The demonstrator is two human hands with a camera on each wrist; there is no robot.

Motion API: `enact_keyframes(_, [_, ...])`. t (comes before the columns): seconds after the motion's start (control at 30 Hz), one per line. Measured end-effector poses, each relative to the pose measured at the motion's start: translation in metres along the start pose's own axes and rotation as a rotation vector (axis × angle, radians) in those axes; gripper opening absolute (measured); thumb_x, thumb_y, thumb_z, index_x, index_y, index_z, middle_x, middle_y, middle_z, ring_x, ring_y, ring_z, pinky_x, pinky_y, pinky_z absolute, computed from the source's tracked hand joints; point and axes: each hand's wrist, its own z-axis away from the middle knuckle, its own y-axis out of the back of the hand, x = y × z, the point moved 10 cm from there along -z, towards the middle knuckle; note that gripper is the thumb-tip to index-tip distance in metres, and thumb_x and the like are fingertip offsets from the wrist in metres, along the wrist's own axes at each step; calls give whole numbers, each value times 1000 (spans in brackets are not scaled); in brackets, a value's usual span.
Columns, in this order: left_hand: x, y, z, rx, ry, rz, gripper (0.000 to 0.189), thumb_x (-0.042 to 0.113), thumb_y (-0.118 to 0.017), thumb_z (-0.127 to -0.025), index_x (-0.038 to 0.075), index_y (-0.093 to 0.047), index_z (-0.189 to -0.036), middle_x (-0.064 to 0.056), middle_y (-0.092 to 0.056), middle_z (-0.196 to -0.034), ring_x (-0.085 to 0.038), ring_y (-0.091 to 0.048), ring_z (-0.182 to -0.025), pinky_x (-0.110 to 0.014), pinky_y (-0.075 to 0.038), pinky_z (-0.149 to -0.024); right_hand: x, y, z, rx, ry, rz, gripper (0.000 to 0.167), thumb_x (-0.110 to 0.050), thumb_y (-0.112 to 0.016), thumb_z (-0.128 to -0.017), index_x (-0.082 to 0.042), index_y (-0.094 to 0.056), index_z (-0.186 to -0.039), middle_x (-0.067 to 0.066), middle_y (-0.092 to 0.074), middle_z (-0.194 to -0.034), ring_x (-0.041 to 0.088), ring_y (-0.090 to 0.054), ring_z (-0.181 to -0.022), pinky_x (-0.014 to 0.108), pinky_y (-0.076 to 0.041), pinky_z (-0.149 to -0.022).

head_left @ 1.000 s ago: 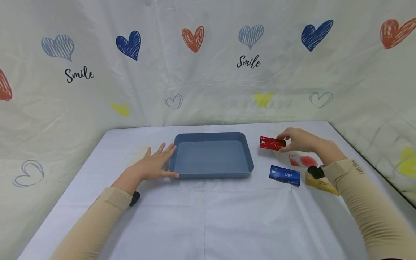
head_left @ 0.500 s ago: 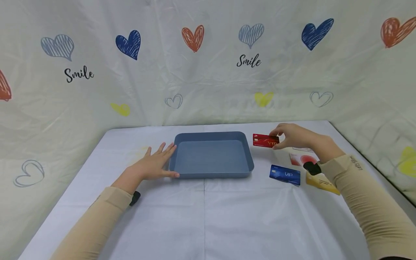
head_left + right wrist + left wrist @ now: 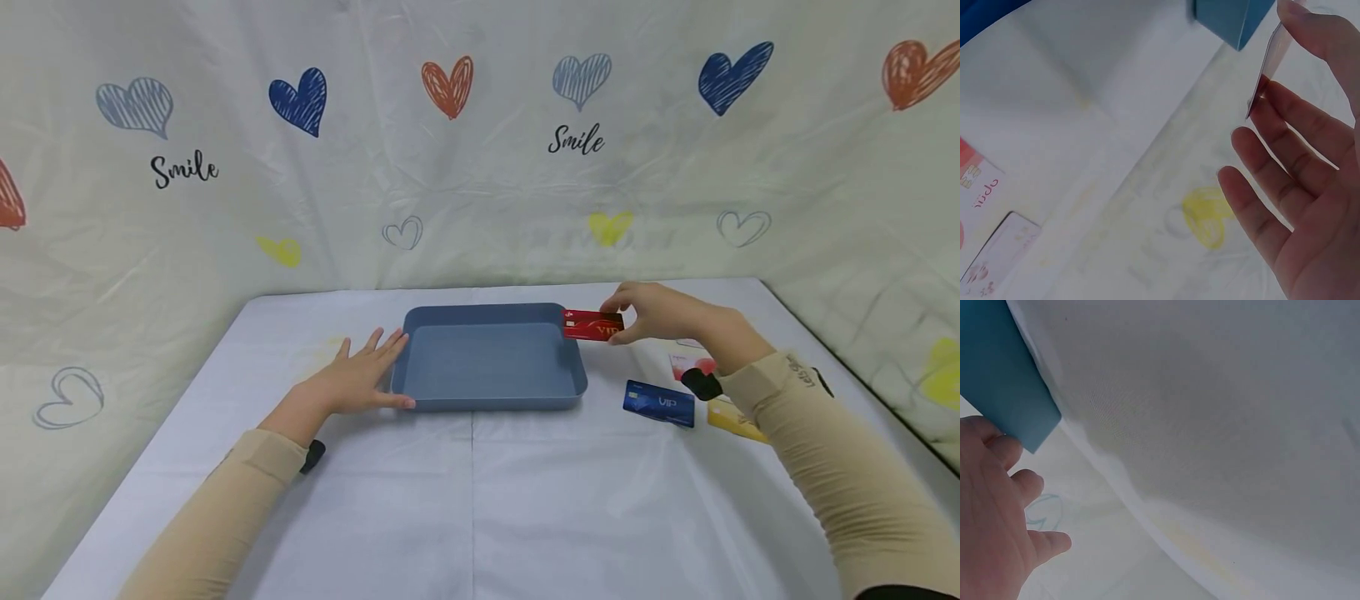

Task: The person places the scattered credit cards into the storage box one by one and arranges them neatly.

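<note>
My right hand (image 3: 656, 313) pinches a red VIP card (image 3: 588, 325) by its right end, between thumb and fingers. The card's left end overlaps the right rim of a shallow blue-grey tray (image 3: 487, 402) in the head view. In the right wrist view the card (image 3: 1266, 65) shows edge-on between thumb and fingertips. My left hand (image 3: 354, 382) lies with fingers spread against the tray's left side, thumb at the near left corner. The left wrist view shows the fingertips of that hand (image 3: 988, 506) at the tray's wall (image 3: 1013, 381).
Right of the tray lie a blue VIP card (image 3: 659, 403), a yellow card (image 3: 735, 419) and a white card with red circles (image 3: 684, 367), partly covered by the right wrist. A pale flowered card (image 3: 1000, 256) lies beside that one. A heart-printed cloth (image 3: 480, 183) hangs behind the white-covered table (image 3: 375, 517).
My right hand has carried the red card leftward, from above the other cards to the tray's right rim. The left hand has stayed on the tray.
</note>
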Motion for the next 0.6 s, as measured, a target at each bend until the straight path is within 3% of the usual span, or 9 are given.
enact_keyframes(0.3, [1, 0, 2, -9, 13, 14, 113, 73, -62, -88, 7, -11, -165, -14, -8, -171, -43, -3, -155, -76, -1, -113, -27, -2, -16, -8, 55, 15, 48, -21, -85, -86, 1, -70, -126, 11, -66, -115, 32, -59, -106, 48, -55, -89])
enact_keyframes(0.6, [3, 2, 2, -15, 15, 13, 113, 72, -63, -89, 7, -12, -165, -13, -8, -171, -42, -3, -155, -76, -2, -113, -52, -6, -30, -25, 93, 29, 50, -19, -84, -86, 3, -68, -128, 13, -65, -119, 33, -59, -110, 50, -53, -94])
